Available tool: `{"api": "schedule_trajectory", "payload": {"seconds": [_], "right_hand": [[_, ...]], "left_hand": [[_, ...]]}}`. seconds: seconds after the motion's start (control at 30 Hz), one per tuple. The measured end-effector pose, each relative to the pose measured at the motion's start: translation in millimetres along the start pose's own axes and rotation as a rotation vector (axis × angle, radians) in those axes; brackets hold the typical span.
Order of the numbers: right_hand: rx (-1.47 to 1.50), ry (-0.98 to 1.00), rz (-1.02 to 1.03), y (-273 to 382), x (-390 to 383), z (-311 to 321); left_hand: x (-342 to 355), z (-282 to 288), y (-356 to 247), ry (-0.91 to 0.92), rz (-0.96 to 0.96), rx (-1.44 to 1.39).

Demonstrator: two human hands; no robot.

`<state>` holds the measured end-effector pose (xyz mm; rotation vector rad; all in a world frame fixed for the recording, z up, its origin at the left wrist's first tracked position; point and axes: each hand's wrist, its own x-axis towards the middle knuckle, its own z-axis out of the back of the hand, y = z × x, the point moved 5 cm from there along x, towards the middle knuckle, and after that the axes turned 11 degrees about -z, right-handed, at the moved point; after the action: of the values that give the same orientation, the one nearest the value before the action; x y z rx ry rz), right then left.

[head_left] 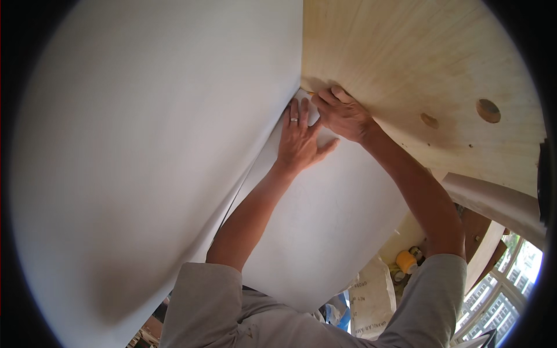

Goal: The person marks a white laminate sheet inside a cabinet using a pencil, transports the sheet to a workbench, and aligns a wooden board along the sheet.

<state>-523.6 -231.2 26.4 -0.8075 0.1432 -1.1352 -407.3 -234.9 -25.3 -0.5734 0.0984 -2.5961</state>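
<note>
My left hand [299, 136] lies palm down on a white sheet [313, 203], its fingers stretched and spread, a ring on one of them. Just to its right, my right hand [343, 113] is closed in a pinch at the far corner of that sheet. A bit of a thin yellow object [310, 93] shows at its fingertips; the rest is hidden by the fingers. The corner lies where a large white panel [145, 127] on the left meets a pale wooden board [406, 52] on the right.
The wooden board has two large round holes [488, 110] and several small ones. At the lower right are a printed sack [371, 296], a yellow-orange roll [406, 262] and a window [499, 296]. A grey-white curved sheet [493, 200] juts out below the board.
</note>
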Motion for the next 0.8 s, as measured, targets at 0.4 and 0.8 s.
{"api": "schedule_trajectory", "payload": {"seconds": [0.4,0.8], "right_hand": [[-0.065,0.040,0.071,-11,-38,6],[-0.043,0.107,0.121,-21,-51,19]], "left_hand": [[2,6,-3,-0.073,-0.028,-0.037],[-9,-1,-9,-0.012,-0.055,0.015]]}}
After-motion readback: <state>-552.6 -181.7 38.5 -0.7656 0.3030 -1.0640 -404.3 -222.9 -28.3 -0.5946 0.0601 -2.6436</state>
